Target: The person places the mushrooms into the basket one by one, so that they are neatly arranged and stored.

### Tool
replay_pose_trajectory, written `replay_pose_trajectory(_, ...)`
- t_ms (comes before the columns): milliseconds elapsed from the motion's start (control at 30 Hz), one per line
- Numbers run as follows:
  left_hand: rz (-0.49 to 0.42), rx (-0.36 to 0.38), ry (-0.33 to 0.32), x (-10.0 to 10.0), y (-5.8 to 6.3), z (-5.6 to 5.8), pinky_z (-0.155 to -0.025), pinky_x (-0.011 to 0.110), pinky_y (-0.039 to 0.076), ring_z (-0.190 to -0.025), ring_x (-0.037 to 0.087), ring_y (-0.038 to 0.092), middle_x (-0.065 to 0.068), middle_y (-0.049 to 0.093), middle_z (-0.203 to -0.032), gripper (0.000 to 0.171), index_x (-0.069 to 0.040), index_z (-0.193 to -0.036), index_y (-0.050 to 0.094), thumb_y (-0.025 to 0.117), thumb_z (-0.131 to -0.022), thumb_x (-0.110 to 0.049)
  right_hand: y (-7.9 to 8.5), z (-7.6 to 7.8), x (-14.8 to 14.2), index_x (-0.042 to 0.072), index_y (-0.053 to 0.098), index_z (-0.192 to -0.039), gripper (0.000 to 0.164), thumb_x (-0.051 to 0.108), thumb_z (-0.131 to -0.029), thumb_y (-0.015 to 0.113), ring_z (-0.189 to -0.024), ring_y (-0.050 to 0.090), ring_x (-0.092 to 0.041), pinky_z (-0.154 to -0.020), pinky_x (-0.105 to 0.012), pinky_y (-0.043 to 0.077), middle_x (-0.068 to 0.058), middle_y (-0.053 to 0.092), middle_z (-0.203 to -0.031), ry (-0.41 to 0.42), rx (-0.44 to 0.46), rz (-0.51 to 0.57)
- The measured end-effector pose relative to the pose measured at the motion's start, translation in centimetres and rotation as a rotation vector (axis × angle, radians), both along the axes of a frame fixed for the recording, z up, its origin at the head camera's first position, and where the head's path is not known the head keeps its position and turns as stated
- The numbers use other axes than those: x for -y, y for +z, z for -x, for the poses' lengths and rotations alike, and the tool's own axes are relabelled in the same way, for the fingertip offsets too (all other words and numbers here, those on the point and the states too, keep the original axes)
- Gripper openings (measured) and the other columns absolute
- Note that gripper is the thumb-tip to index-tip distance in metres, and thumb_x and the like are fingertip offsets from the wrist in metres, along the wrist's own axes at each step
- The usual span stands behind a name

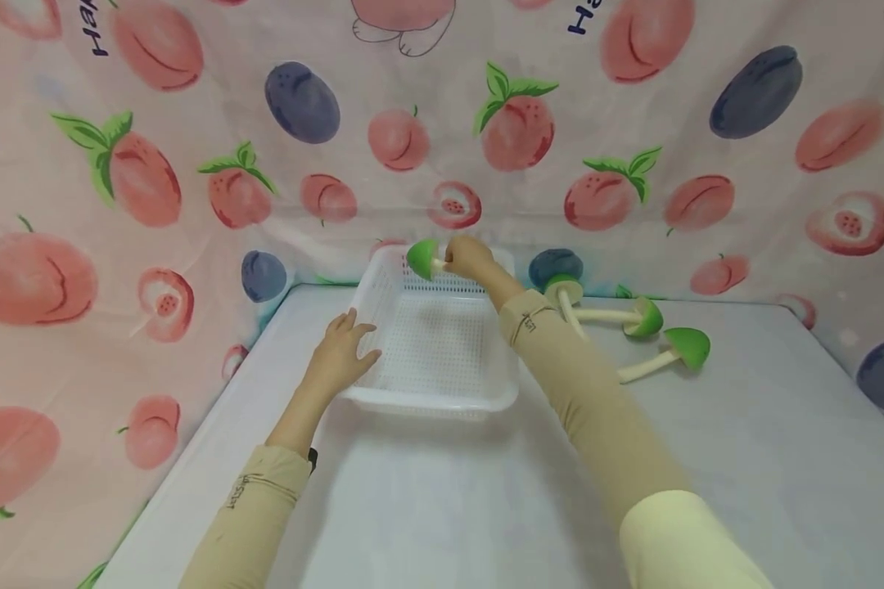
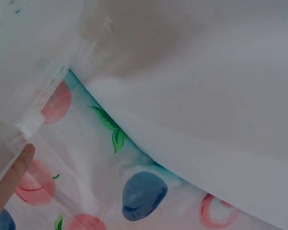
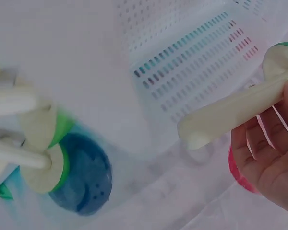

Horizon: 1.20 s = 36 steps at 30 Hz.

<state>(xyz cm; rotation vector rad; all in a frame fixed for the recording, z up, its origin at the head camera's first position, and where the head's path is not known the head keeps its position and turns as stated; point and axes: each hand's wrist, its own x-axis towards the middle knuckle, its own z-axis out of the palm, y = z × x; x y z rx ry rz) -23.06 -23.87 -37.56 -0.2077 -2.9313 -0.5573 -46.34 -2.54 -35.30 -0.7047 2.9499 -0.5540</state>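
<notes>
A toy mushroom with a green cap (image 1: pixel 422 259) and a pale stem is held by my right hand (image 1: pixel 471 258), which grips the stem over the far part of a white plastic basket (image 1: pixel 435 402). In the right wrist view the stem (image 3: pixel 235 112) sticks out past the fingers of the right hand (image 3: pixel 273 148). My left hand (image 1: pixel 336 356) rests at the basket's left rim with its fingers spread. One finger (image 2: pixel 20 165) touches the basket edge in the left wrist view; the rest of that hand is out of that view.
Several more green-capped mushrooms lie on the white table to the right of the basket, among them one mushroom (image 1: pixel 687 348) nearest the right side. A fruit-printed cloth (image 1: pixel 442 82) hangs behind the table and along its left side.
</notes>
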Motion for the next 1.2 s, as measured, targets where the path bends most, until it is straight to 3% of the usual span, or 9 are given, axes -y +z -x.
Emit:
replay_pose_trajectory(67,0.002,0.006,0.003,0.0,0.1,0.1,-0.099,0.063,0.039,-0.139,0.043,0.027,0.028,0.027,-0.15,0.047,-0.003,-0.128,0.056,0.065,-0.087,-0.025,0.4,-0.2,0.9,0.011,0.072,-0.105,0.024,0.027,-0.087,0.067,-0.099,0.063,-0.019,-0.084,-0.034,0.053,-0.002,0.07,-0.109,-0.018,0.041,-0.014)
replay_pose_trajectory(333,0.02,0.025,0.012,0.5,0.1,0.0,-0.101,0.062,0.037,-0.139,0.044,0.026,0.029,0.027,-0.15,0.047,-0.002,-0.127,0.057,0.065,-0.087,-0.026,-4.2,4.2,4.7,0.015,0.074,-0.101,0.027,0.034,-0.082,0.072,-0.095,0.066,-0.017,-0.078,-0.031,0.054,0.002,0.071,-0.107,0.024,-0.001,0.021)
replay_pose_trajectory(633,0.027,0.016,0.002,0.3,-0.1,0.2,-0.099,0.06,0.041,-0.139,0.043,0.027,0.027,0.027,-0.15,0.048,-0.003,-0.127,0.057,0.066,-0.086,-0.026,-3.2,2.5,4.9,0.014,0.072,-0.105,0.024,0.03,-0.088,0.066,-0.097,0.066,-0.019,-0.084,-0.034,0.054,-0.001,0.071,-0.109,-0.075,0.068,-0.007)
replay_pose_trajectory(767,0.038,0.001,0.01,0.0,0.1,0.5,-0.099,0.059,0.041,-0.139,0.042,0.028,0.027,0.029,-0.15,0.047,-0.004,-0.127,0.057,0.066,-0.086,-0.026,-6.1,4.6,3.9,0.012,0.074,-0.095,0.024,0.034,-0.085,0.069,-0.082,0.067,-0.016,-0.073,-0.029,0.054,-0.002,0.073,-0.095,-0.048,-0.011,0.052)
replay_pose_trajectory(867,0.046,-0.014,0.016,-0.1,0.2,0.7,-0.099,0.059,0.041,-0.138,0.042,0.029,0.027,0.03,-0.149,0.046,-0.004,-0.126,0.058,0.067,-0.086,-0.025,-5.9,3.1,3.6,0.009,0.073,-0.097,0.023,0.029,-0.086,0.069,-0.087,0.067,-0.019,-0.077,-0.029,0.055,-0.006,0.072,-0.099,-0.072,0.029,0.108)
replay_pose_trajectory(933,0.043,-0.017,0.015,-0.1,0.1,0.7,-0.099,0.059,0.041,-0.138,0.042,0.03,0.026,0.031,-0.149,0.046,-0.004,-0.126,0.058,0.066,-0.086,-0.025,-2.6,-1.9,3.4,0.003,0.069,-0.107,0.024,0.02,-0.091,0.063,-0.103,0.065,-0.024,-0.089,-0.031,0.053,-0.012,0.069,-0.113,-0.117,0.102,0.117)
replay_pose_trajectory(1033,0.027,-0.023,0.017,-0.1,-0.1,0.4,-0.099,0.059,0.042,-0.137,0.043,0.031,0.026,0.032,-0.149,0.046,-0.005,-0.125,0.059,0.067,-0.085,-0.024,-1.0,-5.8,3.3,-0.001,0.066,-0.113,0.025,0.012,-0.093,0.058,-0.109,0.062,-0.028,-0.094,-0.035,0.05,-0.015,0.066,-0.118,-0.146,0.129,0.127)
replay_pose_trajectory(1133,0.022,-0.026,0.019,-0.2,-0.2,0.2,-0.099,0.059,0.041,-0.137,0.043,0.031,0.027,0.033,-0.148,0.045,-0.004,-0.125,0.059,0.067,-0.085,-0.024,-2.6,-5.3,3.0,-0.001,0.067,-0.109,0.023,0.012,-0.09,0.061,-0.104,0.063,-0.027,-0.092,-0.035,0.051,-0.015,0.067,-0.112,-0.13,0.114,0.143)
replay_pose_trajectory(1200,0.022,-0.024,0.018,-0.1,-0.2,0.2,-0.1,0.058,0.04,-0.137,0.043,0.031,0.027,0.033,-0.148,0.045,-0.004,-0.124,0.059,0.067,-0.085,-0.024,-5.8,-2.4,3.1,0.001,0.069,-0.103,0.02,0.014,-0.087,0.065,-0.096,0.064,-0.024,-0.087,-0.035,0.052,-0.012,0.069,-0.104,-0.122,0.057,0.133)
